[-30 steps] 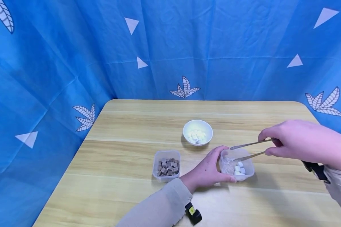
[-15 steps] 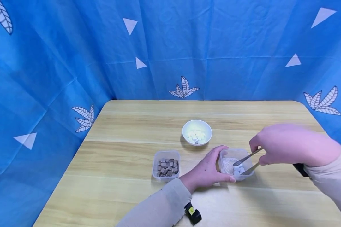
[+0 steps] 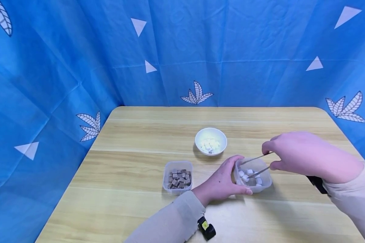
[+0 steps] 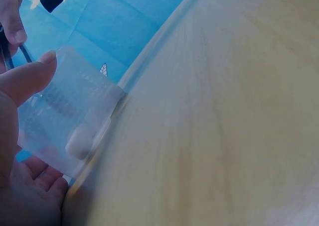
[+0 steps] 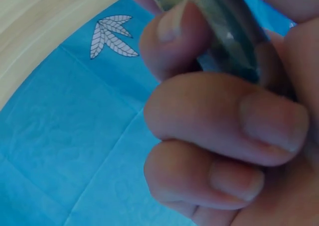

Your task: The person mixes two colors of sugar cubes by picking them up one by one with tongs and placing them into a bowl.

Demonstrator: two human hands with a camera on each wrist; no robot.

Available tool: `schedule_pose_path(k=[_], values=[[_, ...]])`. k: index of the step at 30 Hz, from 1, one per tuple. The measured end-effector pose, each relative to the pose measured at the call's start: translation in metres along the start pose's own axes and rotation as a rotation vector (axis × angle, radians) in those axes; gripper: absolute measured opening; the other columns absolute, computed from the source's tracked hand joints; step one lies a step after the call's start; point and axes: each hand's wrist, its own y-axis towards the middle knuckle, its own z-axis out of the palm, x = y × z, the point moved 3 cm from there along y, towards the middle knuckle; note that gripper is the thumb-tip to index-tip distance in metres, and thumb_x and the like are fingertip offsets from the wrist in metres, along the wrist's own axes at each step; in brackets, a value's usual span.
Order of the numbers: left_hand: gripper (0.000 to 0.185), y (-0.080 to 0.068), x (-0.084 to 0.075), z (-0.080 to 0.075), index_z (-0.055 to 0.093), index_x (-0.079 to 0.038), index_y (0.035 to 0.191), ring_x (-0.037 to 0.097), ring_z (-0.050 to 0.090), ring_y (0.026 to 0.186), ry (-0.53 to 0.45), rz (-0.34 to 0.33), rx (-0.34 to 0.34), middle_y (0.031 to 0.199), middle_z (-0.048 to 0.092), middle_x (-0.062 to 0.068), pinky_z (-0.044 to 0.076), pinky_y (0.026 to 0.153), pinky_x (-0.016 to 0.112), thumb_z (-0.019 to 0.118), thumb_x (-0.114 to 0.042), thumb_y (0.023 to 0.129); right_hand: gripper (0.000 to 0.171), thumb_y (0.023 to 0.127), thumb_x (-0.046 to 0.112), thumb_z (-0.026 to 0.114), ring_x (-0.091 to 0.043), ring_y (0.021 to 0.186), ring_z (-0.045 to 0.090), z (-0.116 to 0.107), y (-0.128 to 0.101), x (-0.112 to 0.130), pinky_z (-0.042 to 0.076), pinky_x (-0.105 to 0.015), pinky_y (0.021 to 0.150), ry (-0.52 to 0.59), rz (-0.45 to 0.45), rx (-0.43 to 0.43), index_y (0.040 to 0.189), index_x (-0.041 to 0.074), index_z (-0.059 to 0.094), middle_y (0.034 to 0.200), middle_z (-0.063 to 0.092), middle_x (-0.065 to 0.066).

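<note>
My left hand [image 3: 220,182] grips a clear plastic container [image 3: 265,189] from its left side, thumb along the near wall and fingers at the far one. White cubes [image 3: 258,181] lie spread over its bottom. My right hand [image 3: 310,155] holds metal tongs [image 3: 259,172] from the right, their arms apart. One tip touches or sits just over a white cube, while the other is by the far left wall. In the left wrist view, the container's wall [image 4: 75,106] shows between thumb and fingers. Curled fingers [image 5: 219,116] round the tongs fill the right wrist view.
Left of my left hand stands a second clear container [image 3: 168,168] with brown cubes [image 3: 179,179]. Behind, a white bowl [image 3: 211,132] holds more white cubes [image 3: 210,145]. A blue curtain [image 3: 170,44] hangs past the wooden table's [image 3: 134,135] far edge.
My right hand has moved left with the tongs, which dipped into the container. White cubes now lie at its left side as well as its right. My left hand has stayed in place.
</note>
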Motion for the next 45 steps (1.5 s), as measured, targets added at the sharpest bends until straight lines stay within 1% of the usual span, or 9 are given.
schedule_pose_path(k=[3,9,12,18,20,25,32,40,45], values=[[0.103,0.0,-0.001,0.0,0.031,-0.034,0.155,0.006,0.041,0.133,0.004,-0.003,0.0,0.151,0.038,-0.013,0.033,0.114,0.039,0.092,-0.041,0.072,0.028,0.076,0.033,0.087,-0.009,0.069,0.059,-0.001,-0.003,-0.001,0.052,-0.041,0.058,0.004,-0.013,-0.012,0.099,0.029,0.072,0.089,0.068,0.012],[0.102,0.0,0.0,0.0,0.031,-0.037,0.154,0.006,0.039,0.135,-0.001,-0.01,-0.002,0.15,0.039,-0.013,0.032,0.115,0.041,0.092,-0.041,0.072,0.023,0.078,0.035,0.085,-0.005,0.061,0.049,0.005,-0.003,-0.001,0.047,-0.034,0.053,0.007,-0.037,0.039,0.097,0.031,0.073,0.078,0.062,0.017],[0.103,0.0,0.0,0.0,0.031,-0.036,0.154,0.007,0.039,0.135,0.002,-0.001,-0.002,0.151,0.039,-0.013,0.032,0.115,0.041,0.091,-0.042,0.072,0.02,0.079,0.034,0.085,-0.005,0.061,0.049,0.009,-0.001,0.0,0.045,-0.033,0.052,0.009,-0.057,0.044,0.094,0.033,0.073,0.078,0.061,0.018],[0.104,0.0,0.0,0.001,0.03,-0.035,0.155,0.007,0.04,0.135,0.006,0.008,-0.002,0.151,0.038,-0.012,0.033,0.114,0.041,0.091,-0.043,0.072,0.018,0.079,0.028,0.084,-0.006,0.064,0.054,0.013,0.003,0.0,0.047,-0.035,0.053,-0.007,-0.075,0.005,0.093,0.031,0.073,0.084,0.067,0.014],[0.104,0.0,0.0,0.001,0.03,-0.034,0.155,0.007,0.04,0.134,0.008,0.01,-0.003,0.151,0.039,-0.013,0.033,0.114,0.041,0.091,-0.043,0.072,0.017,0.078,0.027,0.084,-0.006,0.062,0.052,0.015,0.003,-0.001,0.045,-0.034,0.052,-0.01,-0.082,-0.008,0.09,0.032,0.073,0.081,0.066,0.015],[0.103,0.0,0.0,0.001,0.03,-0.034,0.155,0.006,0.04,0.134,0.006,0.008,-0.002,0.15,0.039,-0.013,0.032,0.115,0.04,0.092,-0.041,0.072,0.019,0.079,0.027,0.084,-0.005,0.057,0.043,0.016,0.002,-0.001,0.037,-0.03,0.049,-0.007,-0.102,-0.023,0.082,0.037,0.067,0.07,0.054,0.02],[0.102,0.0,-0.001,-0.001,0.03,-0.036,0.154,0.006,0.041,0.133,-0.015,0.001,0.003,0.148,0.041,-0.013,0.03,0.115,0.038,0.092,-0.037,0.073,0.017,0.08,0.03,0.084,-0.003,0.063,0.052,0.015,0.001,-0.006,0.046,-0.033,0.055,0.01,-0.078,0.007,0.091,0.033,0.072,0.079,0.063,0.018],[0.102,0.0,0.0,-0.001,0.031,-0.036,0.154,0.005,0.04,0.134,-0.003,0.013,-0.001,0.148,0.04,-0.013,0.03,0.116,0.037,0.092,-0.037,0.072,0.016,0.08,0.025,0.082,-0.004,0.057,0.044,0.018,0.003,-0.007,0.039,-0.03,0.05,0.014,-0.099,-0.031,0.084,0.035,0.069,0.071,0.056,0.02],[0.103,0.0,0.0,0.0,0.031,-0.035,0.155,0.006,0.04,0.135,0.007,0.007,0.004,0.15,0.039,-0.012,0.031,0.115,0.038,0.092,-0.039,0.072,0.016,0.082,0.027,0.082,-0.001,0.056,0.042,0.012,-0.004,-0.008,0.04,-0.026,0.05,0.045,-0.124,-0.053,0.083,0.033,0.067,0.069,0.053,0.022]])
